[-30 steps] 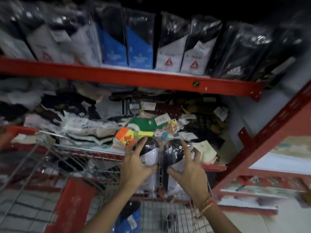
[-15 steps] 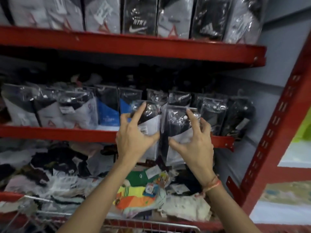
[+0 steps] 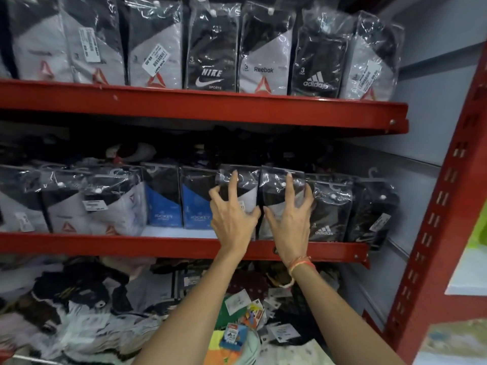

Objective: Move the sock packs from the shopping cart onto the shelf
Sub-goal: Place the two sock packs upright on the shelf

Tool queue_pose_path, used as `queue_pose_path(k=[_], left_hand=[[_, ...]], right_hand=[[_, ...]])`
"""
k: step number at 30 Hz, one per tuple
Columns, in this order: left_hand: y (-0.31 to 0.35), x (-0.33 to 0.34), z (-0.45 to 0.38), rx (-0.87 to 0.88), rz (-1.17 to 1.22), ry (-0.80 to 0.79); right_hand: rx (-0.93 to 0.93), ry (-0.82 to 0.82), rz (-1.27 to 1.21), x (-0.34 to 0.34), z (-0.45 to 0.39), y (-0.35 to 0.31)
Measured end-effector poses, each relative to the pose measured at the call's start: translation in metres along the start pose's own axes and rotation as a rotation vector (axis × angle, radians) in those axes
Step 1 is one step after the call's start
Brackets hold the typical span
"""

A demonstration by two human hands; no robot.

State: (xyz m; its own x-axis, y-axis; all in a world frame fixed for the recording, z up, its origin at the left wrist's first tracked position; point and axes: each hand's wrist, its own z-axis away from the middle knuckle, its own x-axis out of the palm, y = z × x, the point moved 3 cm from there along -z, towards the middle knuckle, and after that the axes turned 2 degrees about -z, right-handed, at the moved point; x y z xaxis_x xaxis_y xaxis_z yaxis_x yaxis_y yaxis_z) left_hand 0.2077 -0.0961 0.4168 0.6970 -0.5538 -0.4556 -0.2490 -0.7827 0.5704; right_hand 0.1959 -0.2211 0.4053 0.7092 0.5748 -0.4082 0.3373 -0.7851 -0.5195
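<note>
Two black-and-grey sock packs in clear plastic stand upright on the middle red shelf [image 3: 168, 246], in a gap between the blue Jockey packs [image 3: 196, 204] and an Adidas pack [image 3: 330, 206]. My left hand [image 3: 232, 217] grips the left sock pack [image 3: 246, 185], fingers spread over its front. My right hand [image 3: 288, 217] grips the right sock pack [image 3: 274, 188] the same way. Both packs' lower edges sit at the shelf's front lip. The shopping cart is almost out of frame; only a thin bar shows at the bottom left.
The top shelf [image 3: 237, 106] holds a full row of Reebok, Nike and Adidas packs. Loose socks with tags [image 3: 237, 320] lie heaped on the bottom shelf under my arms. A red upright post [image 3: 445, 206] stands at the right.
My hands carried both packs up from over the cart and pushed them into the middle shelf's row. The view tilted upward, so the cart dropped out of sight.
</note>
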Motion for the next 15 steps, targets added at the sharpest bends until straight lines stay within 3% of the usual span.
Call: queue_pose_path(k=[5,15], left_hand=[[-0.005,0.012,0.003,0.014,-0.057,-0.017],[-0.023,0.009,0.029,0.173,-0.09,-0.261]], right_hand=[[0.013,-0.041,0.008,0.008,0.003,0.008],[0.102,-0.161,0.142,0.007,0.023,0.007]])
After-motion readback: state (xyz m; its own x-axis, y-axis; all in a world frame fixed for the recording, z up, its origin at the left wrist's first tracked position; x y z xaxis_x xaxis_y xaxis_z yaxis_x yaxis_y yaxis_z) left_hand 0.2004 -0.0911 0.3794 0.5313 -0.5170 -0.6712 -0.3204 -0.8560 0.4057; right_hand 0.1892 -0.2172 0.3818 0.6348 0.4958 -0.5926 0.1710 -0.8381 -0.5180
